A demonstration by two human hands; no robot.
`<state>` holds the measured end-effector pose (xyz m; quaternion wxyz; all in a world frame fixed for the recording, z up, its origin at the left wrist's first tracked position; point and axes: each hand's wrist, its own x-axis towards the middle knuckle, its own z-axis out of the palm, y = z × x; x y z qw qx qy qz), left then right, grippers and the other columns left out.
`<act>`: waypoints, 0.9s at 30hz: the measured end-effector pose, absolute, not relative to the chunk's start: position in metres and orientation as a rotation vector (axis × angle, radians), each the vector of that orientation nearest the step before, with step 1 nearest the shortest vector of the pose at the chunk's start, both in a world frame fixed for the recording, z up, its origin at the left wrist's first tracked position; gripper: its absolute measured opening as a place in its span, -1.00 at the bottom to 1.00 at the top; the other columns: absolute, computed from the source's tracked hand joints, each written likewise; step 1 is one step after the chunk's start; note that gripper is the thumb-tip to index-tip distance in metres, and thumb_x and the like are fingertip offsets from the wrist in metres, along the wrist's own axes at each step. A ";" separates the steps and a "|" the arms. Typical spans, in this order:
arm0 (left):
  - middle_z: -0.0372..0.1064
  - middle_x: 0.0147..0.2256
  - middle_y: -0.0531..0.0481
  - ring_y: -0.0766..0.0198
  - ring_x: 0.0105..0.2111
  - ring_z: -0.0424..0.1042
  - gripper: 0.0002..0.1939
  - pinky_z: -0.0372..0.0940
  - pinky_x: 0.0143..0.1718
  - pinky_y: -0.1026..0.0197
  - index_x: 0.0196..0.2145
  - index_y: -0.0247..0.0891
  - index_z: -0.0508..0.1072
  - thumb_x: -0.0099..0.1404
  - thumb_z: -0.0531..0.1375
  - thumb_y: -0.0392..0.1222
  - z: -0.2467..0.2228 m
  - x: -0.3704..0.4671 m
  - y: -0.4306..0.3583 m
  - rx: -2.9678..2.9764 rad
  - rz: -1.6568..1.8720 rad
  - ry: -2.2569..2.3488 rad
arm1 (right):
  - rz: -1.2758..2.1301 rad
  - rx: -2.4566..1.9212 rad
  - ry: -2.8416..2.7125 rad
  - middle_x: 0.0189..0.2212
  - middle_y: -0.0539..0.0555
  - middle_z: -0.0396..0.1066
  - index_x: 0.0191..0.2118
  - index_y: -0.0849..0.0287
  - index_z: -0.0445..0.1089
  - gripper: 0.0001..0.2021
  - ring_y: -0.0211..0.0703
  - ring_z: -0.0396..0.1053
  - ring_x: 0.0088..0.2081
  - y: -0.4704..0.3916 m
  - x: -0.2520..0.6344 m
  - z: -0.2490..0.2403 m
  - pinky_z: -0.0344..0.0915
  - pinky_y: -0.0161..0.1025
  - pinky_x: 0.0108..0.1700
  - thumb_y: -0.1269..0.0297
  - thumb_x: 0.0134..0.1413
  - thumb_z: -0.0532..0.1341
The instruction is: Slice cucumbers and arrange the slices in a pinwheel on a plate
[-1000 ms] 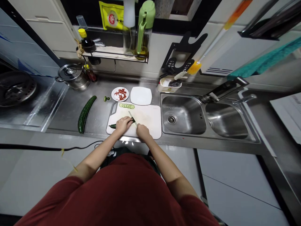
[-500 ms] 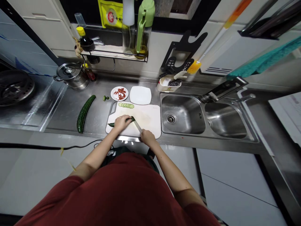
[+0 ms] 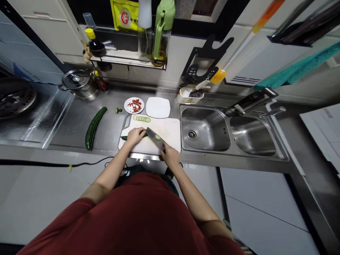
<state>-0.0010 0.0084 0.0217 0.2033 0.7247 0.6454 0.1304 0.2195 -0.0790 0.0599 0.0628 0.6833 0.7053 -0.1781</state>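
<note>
My left hand (image 3: 136,136) presses a dark green cucumber (image 3: 124,138) against the white cutting board (image 3: 168,129); its fingers hide much of the cucumber. Closed round a knife handle, my right hand (image 3: 170,156) holds the knife (image 3: 153,136) with its blade tilted at the cucumber's right end. A pale green slice (image 3: 157,137) clings to the flat of the blade. Along the board's upper left lies a row of cucumber slices (image 3: 141,119). Behind the board are a plate of chopped red pieces (image 3: 134,105) and a bare white plate (image 3: 158,107).
A whole cucumber (image 3: 95,128) and green end pieces (image 3: 119,110) lie left of the board. A lidded pot (image 3: 79,85) stands at the back left. The double sink (image 3: 205,129) is on the right, below a sponge holder (image 3: 190,96).
The knife has turned and lifted so that its broad face shows, now with a slice on it. My right hand has shifted slightly right, and my left hand slightly left.
</note>
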 end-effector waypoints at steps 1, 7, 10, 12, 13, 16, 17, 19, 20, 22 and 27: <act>0.50 -0.14 -0.01 0.14 -0.13 0.43 -0.66 0.26 -0.12 0.19 -0.10 -0.05 0.51 0.35 0.01 0.03 0.021 -0.001 0.009 2.018 0.365 1.805 | -0.528 2.067 2.131 -0.12 0.13 0.46 0.15 0.10 0.19 -0.61 -0.08 0.41 -0.10 -0.079 0.220 0.061 0.21 -0.26 -0.13 0.11 0.26 0.05; 0.50 -0.12 -0.03 0.13 -0.11 0.42 -0.63 0.24 -0.11 0.18 -0.11 -0.06 0.52 0.37 -0.04 0.01 0.019 -0.002 0.012 1.977 0.356 1.872 | -0.466 2.059 2.149 -0.08 0.17 0.43 0.21 0.13 0.13 -0.52 -0.07 0.39 -0.09 -0.077 0.222 0.063 0.20 -0.25 -0.11 0.07 0.25 0.07; 0.49 -0.11 -0.04 0.14 -0.10 0.42 -0.61 0.24 -0.12 0.18 -0.12 -0.06 0.52 0.38 -0.06 0.04 0.018 -0.001 0.013 1.962 0.370 1.885 | -0.446 2.057 2.172 -0.11 0.15 0.45 0.21 0.13 0.15 -0.53 -0.06 0.39 -0.11 -0.076 0.224 0.061 0.19 -0.25 -0.12 0.09 0.24 0.07; 0.49 -0.11 -0.04 0.13 -0.11 0.42 -0.60 0.24 -0.14 0.19 -0.13 -0.07 0.52 0.38 -0.06 0.06 0.018 0.000 0.013 1.926 0.379 1.913 | -0.439 2.049 2.187 -0.12 0.15 0.45 0.22 0.13 0.15 -0.53 -0.06 0.39 -0.11 -0.076 0.225 0.060 0.19 -0.25 -0.11 0.09 0.25 0.06; 0.49 -0.11 -0.05 0.13 -0.12 0.43 -0.59 0.24 -0.15 0.19 -0.13 -0.08 0.52 0.37 -0.06 0.07 0.018 0.000 0.013 1.905 0.384 1.926 | -0.435 2.041 2.196 -0.11 0.16 0.45 0.22 0.13 0.14 -0.52 -0.06 0.39 -0.11 -0.076 0.226 0.059 0.18 -0.25 -0.11 0.08 0.25 0.06; 0.50 -0.14 -0.05 0.13 -0.15 0.44 -0.59 0.24 -0.17 0.20 -0.12 -0.10 0.51 0.38 -0.06 0.08 0.020 -0.001 0.015 1.811 0.458 1.989 | -0.419 2.010 2.230 -0.10 0.17 0.44 0.23 0.14 0.14 -0.51 -0.07 0.38 -0.10 -0.076 0.229 0.058 0.17 -0.26 -0.10 0.08 0.26 0.06; 0.50 -0.14 -0.05 0.13 -0.15 0.44 -0.58 0.24 -0.16 0.20 -0.10 -0.11 0.50 0.38 -0.07 0.07 0.023 -0.001 0.015 1.770 0.518 2.020 | -0.410 1.999 2.243 -0.10 0.17 0.43 0.23 0.14 0.14 -0.51 -0.07 0.37 -0.10 -0.075 0.230 0.057 0.17 -0.26 -0.10 0.08 0.25 0.06; 0.49 -0.12 -0.06 0.14 -0.13 0.43 -0.57 0.24 -0.13 0.19 -0.04 -0.15 0.47 0.40 -0.09 0.03 0.031 -0.001 0.017 1.711 0.674 2.054 | -0.392 1.977 2.264 -0.11 0.17 0.43 0.23 0.15 0.14 -0.51 -0.06 0.37 -0.11 -0.074 0.232 0.057 0.17 -0.26 -0.10 0.09 0.25 0.07; 0.47 -0.09 -0.07 0.15 -0.11 0.42 -0.57 0.24 -0.10 0.18 -0.02 -0.18 0.46 0.40 -0.09 0.02 0.036 0.000 0.019 1.715 0.749 2.040 | -0.383 1.968 2.271 -0.11 0.17 0.43 0.23 0.16 0.15 -0.51 -0.06 0.37 -0.12 -0.074 0.233 0.057 0.16 -0.26 -0.10 0.09 0.25 0.08; 0.45 -0.06 -0.08 0.16 -0.07 0.38 -0.60 0.22 -0.01 0.16 -0.05 -0.20 0.47 0.38 -0.03 0.00 0.048 0.005 0.020 1.839 0.800 1.894 | -0.366 1.950 2.281 -0.14 0.17 0.43 0.22 0.17 0.15 -0.51 -0.05 0.36 -0.12 -0.072 0.234 0.057 0.15 -0.25 -0.10 0.10 0.24 0.08; 0.43 -0.05 -0.05 0.10 0.03 0.29 -0.65 0.11 0.12 0.05 -0.07 -0.11 0.51 0.28 0.13 0.04 0.071 0.027 0.019 2.163 0.470 1.453 | -0.365 1.884 2.298 -0.14 0.19 0.42 0.24 0.17 0.12 -0.51 -0.04 0.34 -0.12 -0.070 0.234 0.061 0.13 -0.25 -0.10 0.14 0.25 0.08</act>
